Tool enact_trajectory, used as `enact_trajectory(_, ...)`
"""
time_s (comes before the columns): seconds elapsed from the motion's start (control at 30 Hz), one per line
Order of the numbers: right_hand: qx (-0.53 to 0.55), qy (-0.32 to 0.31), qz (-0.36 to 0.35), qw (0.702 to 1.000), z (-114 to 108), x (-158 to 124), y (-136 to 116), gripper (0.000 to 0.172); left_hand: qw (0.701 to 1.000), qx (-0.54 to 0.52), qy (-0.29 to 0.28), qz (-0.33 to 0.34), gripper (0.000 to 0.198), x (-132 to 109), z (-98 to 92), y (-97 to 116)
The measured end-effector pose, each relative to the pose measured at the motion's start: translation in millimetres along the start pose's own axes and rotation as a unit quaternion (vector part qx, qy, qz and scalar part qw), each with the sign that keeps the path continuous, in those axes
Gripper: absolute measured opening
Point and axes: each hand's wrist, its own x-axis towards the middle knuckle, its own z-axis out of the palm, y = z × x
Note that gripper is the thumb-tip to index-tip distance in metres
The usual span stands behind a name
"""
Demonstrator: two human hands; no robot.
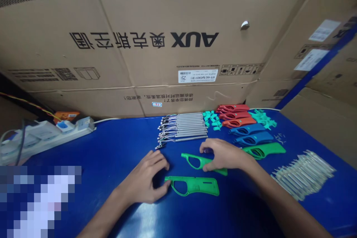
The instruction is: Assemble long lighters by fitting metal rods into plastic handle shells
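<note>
Two green lighter-shell halves lie one behind the other on the blue tabletop. My left hand is by the narrow end of the front green shell half; its thumb tip touches or nearly touches that end. A gap shows between its thumb and curled fingers. My right hand arches over the rear green shell half. Its thumb rests on the shell, while the index finger is apart from it on the far side; the other fingers are partly hidden. Beyond them lies a row of grey metal tubes with wired ends.
At the right are red shells, blue shells, stacked green shells, teal small parts and clear-and-silver thin parts. A power strip sits at left. Cardboard boxes wall the back.
</note>
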Motion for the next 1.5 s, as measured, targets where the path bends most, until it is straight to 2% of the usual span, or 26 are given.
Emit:
enact_trajectory(0.1,-0.011,-0.036,0.022,0.999,-0.7,-0.2,-2.0,0.034,1.000,-0.010,-0.018,-0.009,0.018,0.8,2.3,1.0)
enact_trajectory(0.23,-0.009,0.015,0.002,1.000,0.2,-0.6,-4.4,0.020,1.000,-0.002,-0.015,-0.017,0.009,1.6,4.5,-0.7)
enact_trajectory(0.33,0.039,0.032,-0.050,0.997,-0.6,-5.7,-9.6,0.023,0.999,-0.002,-0.016,-0.028,0.010,2.3,5.4,-2.1)
enact_trajectory(0.43,0.039,0.000,-0.082,0.996,0.8,-12.3,-20.5,0.024,0.999,-0.008,-0.013,-0.037,0.009,3.3,5.6,-2.8)
enact_trajectory(0.67,-0.015,-0.009,-0.082,0.996,17.7,-14.8,-40.9,0.027,0.999,-0.014,-0.009,-0.039,0.006,3.2,6.3,-3.6)
enact_trajectory(1.13,-0.035,-0.018,-0.081,0.996,25.6,-12.0,-44.2,0.028,1.000,0.000,-0.012,-0.024,0.008,3.2,4.3,-4.3)
enact_trajectory(1.5,-0.064,-0.025,-0.090,0.994,25.3,-14.2,-45.4,0.021,1.000,-0.005,-0.021,-0.017,0.011,2.8,-0.7,-4.2)
